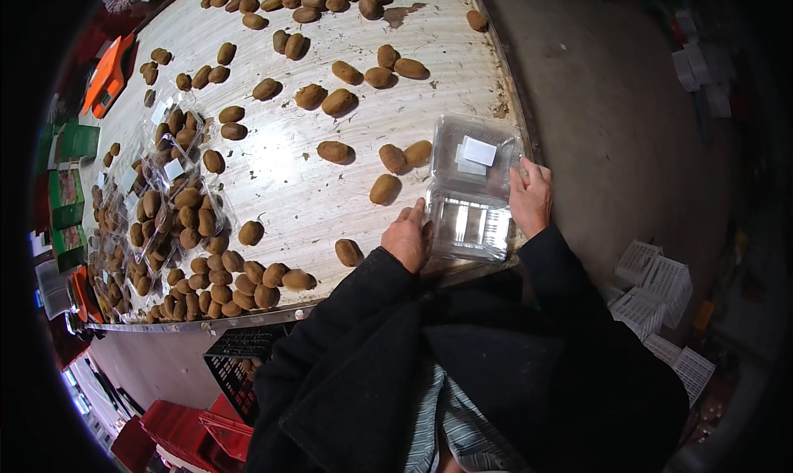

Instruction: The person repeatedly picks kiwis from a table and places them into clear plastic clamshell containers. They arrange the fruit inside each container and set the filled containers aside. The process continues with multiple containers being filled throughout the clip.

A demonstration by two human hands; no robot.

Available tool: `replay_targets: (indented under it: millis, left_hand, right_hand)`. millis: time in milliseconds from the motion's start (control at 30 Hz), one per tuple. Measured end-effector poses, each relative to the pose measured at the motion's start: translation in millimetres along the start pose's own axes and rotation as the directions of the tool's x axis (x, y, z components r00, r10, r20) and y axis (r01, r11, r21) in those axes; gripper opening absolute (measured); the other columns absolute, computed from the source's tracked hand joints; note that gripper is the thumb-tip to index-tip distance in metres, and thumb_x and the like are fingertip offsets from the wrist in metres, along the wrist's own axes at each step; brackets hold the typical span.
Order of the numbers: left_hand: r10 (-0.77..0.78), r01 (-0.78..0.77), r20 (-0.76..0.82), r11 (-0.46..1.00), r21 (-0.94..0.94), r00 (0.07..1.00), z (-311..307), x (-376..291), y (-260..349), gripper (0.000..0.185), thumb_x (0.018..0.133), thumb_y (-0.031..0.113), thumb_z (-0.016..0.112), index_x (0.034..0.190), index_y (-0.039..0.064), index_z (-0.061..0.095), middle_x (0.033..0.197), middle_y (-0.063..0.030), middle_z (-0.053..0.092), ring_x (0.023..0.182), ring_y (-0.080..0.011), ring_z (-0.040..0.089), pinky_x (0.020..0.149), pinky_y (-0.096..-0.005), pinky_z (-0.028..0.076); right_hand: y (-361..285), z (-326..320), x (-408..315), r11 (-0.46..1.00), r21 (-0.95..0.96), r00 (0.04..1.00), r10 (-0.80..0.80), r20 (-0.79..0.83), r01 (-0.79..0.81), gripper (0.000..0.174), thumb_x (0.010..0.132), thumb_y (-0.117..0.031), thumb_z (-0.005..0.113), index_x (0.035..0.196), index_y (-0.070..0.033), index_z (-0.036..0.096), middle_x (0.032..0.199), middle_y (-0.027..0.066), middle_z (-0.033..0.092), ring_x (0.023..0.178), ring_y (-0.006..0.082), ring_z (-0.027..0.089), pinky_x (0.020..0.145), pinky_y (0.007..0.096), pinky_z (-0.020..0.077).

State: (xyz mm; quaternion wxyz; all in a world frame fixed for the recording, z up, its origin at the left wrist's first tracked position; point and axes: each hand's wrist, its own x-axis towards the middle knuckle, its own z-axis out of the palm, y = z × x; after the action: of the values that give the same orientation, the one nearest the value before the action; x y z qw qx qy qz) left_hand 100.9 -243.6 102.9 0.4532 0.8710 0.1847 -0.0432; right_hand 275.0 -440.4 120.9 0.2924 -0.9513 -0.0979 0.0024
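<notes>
An empty clear plastic clamshell box lies unfolded at the near right corner of the table, its lid half away from me and bearing white labels. My left hand grips the box's left edge near the hinge. On the other side, my right hand holds the right edge with thumb and fingers. Loose kiwifruit lie just left of the box, and more are scattered over the whitish table. Filled clear boxes of kiwifruit are heaped at the left.
Orange scales and green cartons stand along the table's far left side. Below the near edge are a black crate and red crates. White plastic baskets sit on the floor at right.
</notes>
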Motion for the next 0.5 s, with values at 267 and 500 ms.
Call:
replay_targets:
  millis: [267,500]
  left_hand:
    - [0.002,-0.003,-0.013,0.998,-0.057,1.000,-1.9,0.0,2.9,0.048,0.092,0.015,0.063,0.137,-0.001,0.052,0.106,-0.0243,0.065,0.088,-0.0448,0.066,0.077,-0.0495,0.054]
    - [0.012,-0.018,-0.051,0.994,-0.106,0.999,2.7,2.9,-2.7,0.048,0.091,0.015,0.065,0.133,-0.004,0.056,0.098,-0.0260,0.066,0.083,-0.0443,0.067,0.075,-0.0481,0.055]
  right_hand:
    - [15.0,-0.9,4.5,0.847,0.379,0.924,0.302,0.233,-0.372,0.021,0.102,-0.023,0.062,0.097,-0.003,0.057,0.082,0.0036,0.065,0.061,0.0068,0.058,0.044,0.0222,0.0438]
    - [-0.4,-6.0,-4.0,0.866,0.442,0.973,0.210,0.100,-0.233,0.024,0.105,-0.021,0.054,0.093,0.000,0.052,0.084,0.0078,0.067,0.063,0.0134,0.065,0.053,0.0291,0.0507]
